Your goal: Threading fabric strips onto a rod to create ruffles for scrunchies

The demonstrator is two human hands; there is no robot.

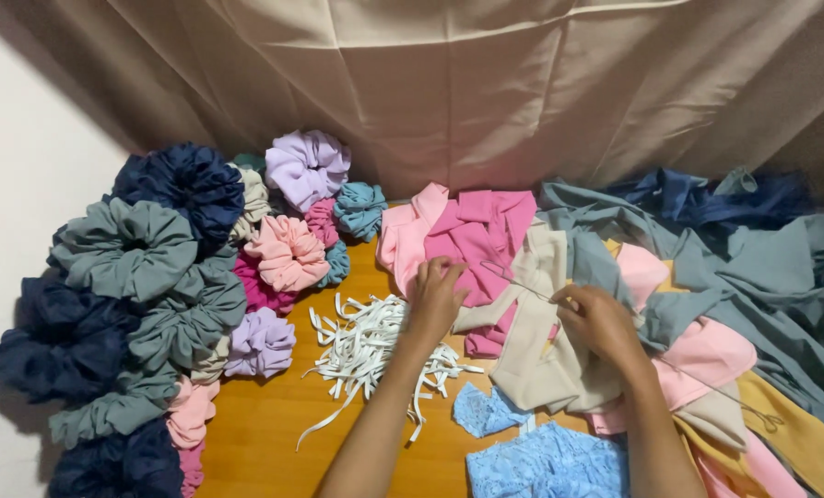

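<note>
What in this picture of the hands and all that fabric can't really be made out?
- Head view: whatever the left hand pinches is hidden by its own fingers.
- The thin rod or thread between it and the right hand is too fine to identify.
- The blue lace is cut off by the bottom edge.
- The wooden table is mostly buried under scrunchies and cloth strips.

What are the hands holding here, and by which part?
Both hands, left and right, pinch the beige fabric strip at its upper part; the exact grip under the fingers cannot be told.
</note>
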